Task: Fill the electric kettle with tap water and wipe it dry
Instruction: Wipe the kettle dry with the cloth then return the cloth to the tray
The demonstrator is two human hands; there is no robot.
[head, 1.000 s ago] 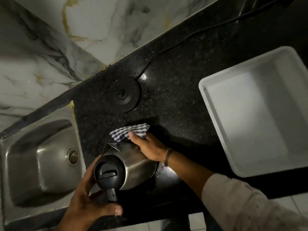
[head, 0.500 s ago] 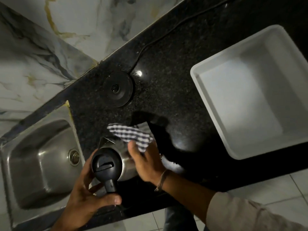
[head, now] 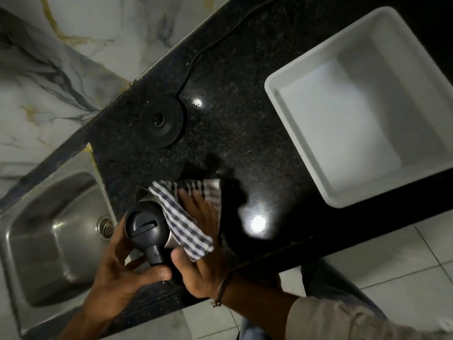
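Note:
A steel electric kettle with a black lid stands on the dark granite counter close to the front edge. My left hand grips its black handle from the near side. My right hand presses a blue-and-white checked cloth flat against the kettle's right side; the cloth covers most of the steel body. The kettle's round black power base lies further back on the counter, its cord running away to the upper right.
A stainless steel sink is set into the counter left of the kettle. A large white rectangular tub sits at the right. A marble wall rises behind the counter. Tiled floor shows below the front edge.
My right hand has slid the cloth from the kettle's far side down along its right side towards me. The left hand keeps its hold on the handle.

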